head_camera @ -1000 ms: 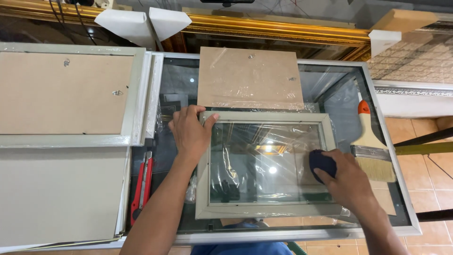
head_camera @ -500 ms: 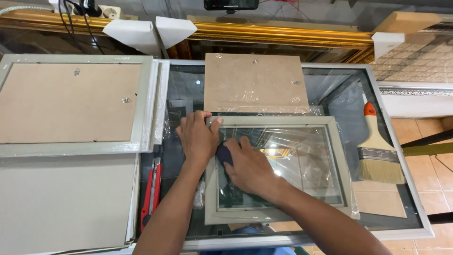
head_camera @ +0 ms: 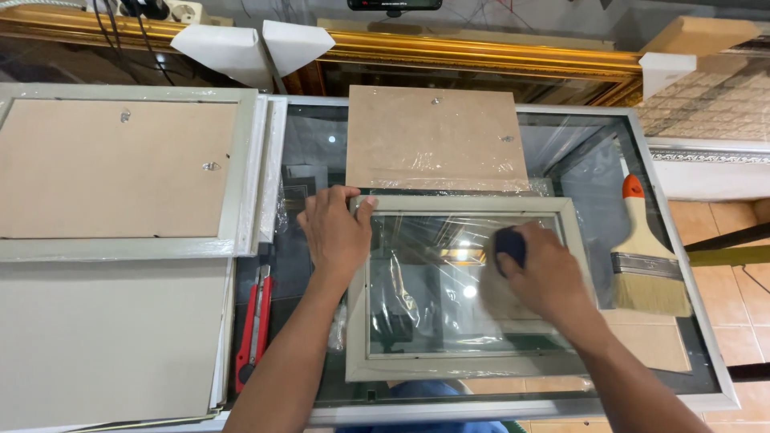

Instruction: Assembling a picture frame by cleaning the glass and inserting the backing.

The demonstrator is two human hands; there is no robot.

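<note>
A pale grey rectangular picture frame with its glass pane lies flat on the glass-topped table — everything else sits around it. The left hand lies open and flat on the frame's upper left corner, pinning it. The right hand is closed around a small dark blue pad, pressed onto the pane towards the frame's right side. Right of the frame lies a wide paintbrush with an orange-tipped handle; left of it, a red utility knife; just above, a brown backing board.
</note>
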